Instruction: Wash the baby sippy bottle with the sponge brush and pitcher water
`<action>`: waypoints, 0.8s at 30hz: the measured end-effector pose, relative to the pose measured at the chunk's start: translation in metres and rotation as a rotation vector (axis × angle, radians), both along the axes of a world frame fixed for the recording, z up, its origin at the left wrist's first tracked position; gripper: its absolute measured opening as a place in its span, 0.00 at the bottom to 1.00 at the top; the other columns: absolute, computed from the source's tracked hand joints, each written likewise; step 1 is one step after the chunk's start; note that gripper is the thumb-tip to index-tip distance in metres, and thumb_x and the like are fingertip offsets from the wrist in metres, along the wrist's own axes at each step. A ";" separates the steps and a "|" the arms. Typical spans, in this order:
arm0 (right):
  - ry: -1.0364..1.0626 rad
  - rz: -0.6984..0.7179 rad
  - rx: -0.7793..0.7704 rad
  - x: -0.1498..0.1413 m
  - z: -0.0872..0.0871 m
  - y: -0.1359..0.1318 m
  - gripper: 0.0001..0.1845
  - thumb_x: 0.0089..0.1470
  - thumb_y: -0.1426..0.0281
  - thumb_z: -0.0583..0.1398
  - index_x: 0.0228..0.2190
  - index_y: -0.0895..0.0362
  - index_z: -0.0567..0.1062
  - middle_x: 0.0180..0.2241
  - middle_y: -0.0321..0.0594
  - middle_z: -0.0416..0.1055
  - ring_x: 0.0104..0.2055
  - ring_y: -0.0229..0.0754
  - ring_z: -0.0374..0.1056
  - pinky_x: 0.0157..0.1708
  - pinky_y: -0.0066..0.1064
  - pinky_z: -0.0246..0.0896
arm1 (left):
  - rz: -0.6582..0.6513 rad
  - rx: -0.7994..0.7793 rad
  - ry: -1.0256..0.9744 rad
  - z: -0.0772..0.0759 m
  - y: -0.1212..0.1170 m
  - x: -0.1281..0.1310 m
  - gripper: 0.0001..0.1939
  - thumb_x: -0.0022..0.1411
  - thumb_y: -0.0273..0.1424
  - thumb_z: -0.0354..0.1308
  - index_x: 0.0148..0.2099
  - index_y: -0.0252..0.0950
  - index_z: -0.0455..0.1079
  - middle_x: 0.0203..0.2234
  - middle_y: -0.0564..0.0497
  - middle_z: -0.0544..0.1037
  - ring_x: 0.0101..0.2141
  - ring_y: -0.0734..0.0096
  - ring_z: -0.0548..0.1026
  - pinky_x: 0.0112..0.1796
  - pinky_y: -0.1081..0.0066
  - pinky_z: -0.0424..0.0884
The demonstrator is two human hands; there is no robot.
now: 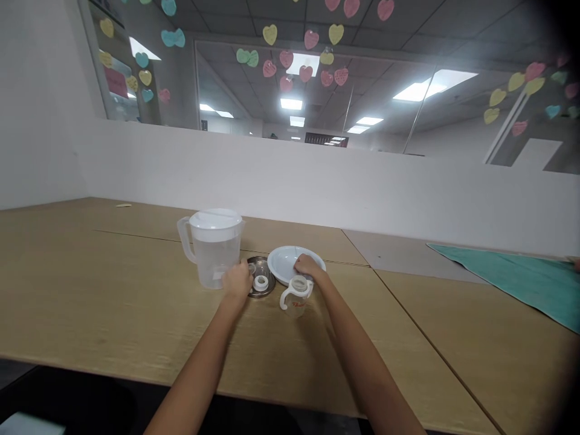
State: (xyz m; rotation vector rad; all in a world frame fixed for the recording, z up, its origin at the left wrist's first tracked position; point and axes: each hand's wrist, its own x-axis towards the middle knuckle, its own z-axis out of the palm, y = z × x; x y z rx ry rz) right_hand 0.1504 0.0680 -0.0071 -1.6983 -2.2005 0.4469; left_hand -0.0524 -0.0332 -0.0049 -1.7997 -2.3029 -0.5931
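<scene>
A clear baby bottle point(296, 299) with white side handles stands on the wooden table point(113, 302). My right hand point(309, 267) rests closed on the bottle's open top. My left hand point(237, 281) is curled at the edge of a small metal dish point(267, 273) that holds a white ring point(261, 282) and another small part. A clear plastic pitcher point(212, 246) with a white lid stands just left of my left hand. A white plate point(285, 258) lies behind the bottle.
A teal cloth point(521, 275) lies at the table's right side. A low white partition point(317, 181) runs along the far edge, with glass and paper hearts above it. A small flat object point(123, 205) lies far back left.
</scene>
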 end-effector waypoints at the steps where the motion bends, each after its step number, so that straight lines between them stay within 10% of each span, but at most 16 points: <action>1: 0.028 0.009 0.008 0.003 0.002 0.000 0.10 0.41 0.80 0.55 0.25 0.64 0.76 0.30 0.49 0.75 0.35 0.43 0.70 0.35 0.26 0.59 | 0.002 0.000 0.004 0.002 -0.002 0.001 0.15 0.61 0.30 0.44 0.45 0.33 0.68 0.35 0.39 0.75 0.36 0.55 0.74 0.33 0.64 0.67; 14: 0.834 0.142 0.252 0.033 0.088 -0.053 0.13 0.43 0.77 0.52 0.34 0.59 0.65 0.29 0.39 0.75 0.27 0.33 0.66 0.30 0.26 0.61 | -0.436 0.538 -0.426 0.015 0.006 0.041 0.16 0.65 0.31 0.41 0.46 0.36 0.69 0.39 0.46 0.68 0.41 0.67 0.69 0.45 0.68 0.65; 24: 0.942 0.210 0.352 0.002 0.113 -0.106 0.05 0.45 0.75 0.51 0.26 0.59 0.67 0.27 0.38 0.72 0.32 0.36 0.68 0.37 0.30 0.61 | -0.684 0.505 -0.719 -0.015 0.021 0.066 0.12 0.63 0.35 0.45 0.40 0.34 0.66 0.37 0.48 0.73 0.38 0.69 0.70 0.39 0.72 0.66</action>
